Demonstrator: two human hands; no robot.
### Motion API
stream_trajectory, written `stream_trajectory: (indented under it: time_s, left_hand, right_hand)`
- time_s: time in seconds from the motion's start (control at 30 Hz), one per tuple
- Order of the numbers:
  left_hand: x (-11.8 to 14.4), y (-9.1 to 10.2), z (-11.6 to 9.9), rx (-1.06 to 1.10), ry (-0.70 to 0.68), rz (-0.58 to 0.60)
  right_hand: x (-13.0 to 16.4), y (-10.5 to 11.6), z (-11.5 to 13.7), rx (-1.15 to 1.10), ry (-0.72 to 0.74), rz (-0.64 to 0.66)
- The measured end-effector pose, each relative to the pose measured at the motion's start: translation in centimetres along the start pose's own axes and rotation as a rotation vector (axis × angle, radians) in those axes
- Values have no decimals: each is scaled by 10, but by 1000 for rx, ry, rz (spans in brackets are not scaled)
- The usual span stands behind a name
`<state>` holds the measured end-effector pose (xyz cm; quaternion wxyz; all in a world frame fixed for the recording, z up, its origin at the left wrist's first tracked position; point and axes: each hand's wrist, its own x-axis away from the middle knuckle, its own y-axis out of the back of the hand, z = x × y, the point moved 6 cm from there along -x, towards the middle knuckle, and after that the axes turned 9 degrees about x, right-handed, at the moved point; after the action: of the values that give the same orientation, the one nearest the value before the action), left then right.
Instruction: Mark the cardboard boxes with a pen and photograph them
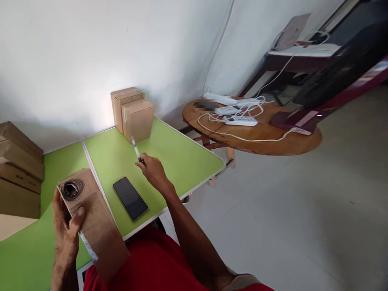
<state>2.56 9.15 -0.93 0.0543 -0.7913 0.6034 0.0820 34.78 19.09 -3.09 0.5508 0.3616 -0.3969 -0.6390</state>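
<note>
Holding a cardboard box [91, 214] tilted over the green worktop [169, 153] edge, the left hand [65, 226] fingers wrap it; the right hand [154, 171] pinches a pen [135, 148] beside the phone [130, 198], likely mid-marking; next needs pen brought to box

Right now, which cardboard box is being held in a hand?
The long box with the dark ring, gripped by the left hand; the two small boxes stand untouched by the wall.

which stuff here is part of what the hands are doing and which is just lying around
In use:
- cardboard box, held in the left hand
- pen, held in the right hand

Lying about:
- phone on the green table
- two small boxes by the wall
- power strips on the round table
</note>
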Motion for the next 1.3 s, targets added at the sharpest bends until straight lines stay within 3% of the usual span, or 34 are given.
stream_trajectory:
  time_s: [0.27,0.5,0.67,0.87,0.97,1.07,1.3]
  left_hand:
    - [0,-1,-4,3,-28,-49]
    - [-3,3,2,21,-31,-39]
    - [-4,5,6,39,-30,-39]
    - [-2,-1,3,49,-43,-44]
    - [-7,-10,-2,74,-112,-15]
    - [-20,-21,-5,107,-197,3]
    - [-61,-50,4,186,-218,96]
  right_hand:
    - [-6,-59,-4,190,-41,190]
    - [3,-63,-7,214,-27,175]
    - [43,-57,3,187,-12,168]
    - [93,-76,17,108,-42,277]
    - [91,-85,13,29,-107,293]
    - [82,-95,7,-188,-141,331]
    - [87,-102,-4,-660,-52,467]
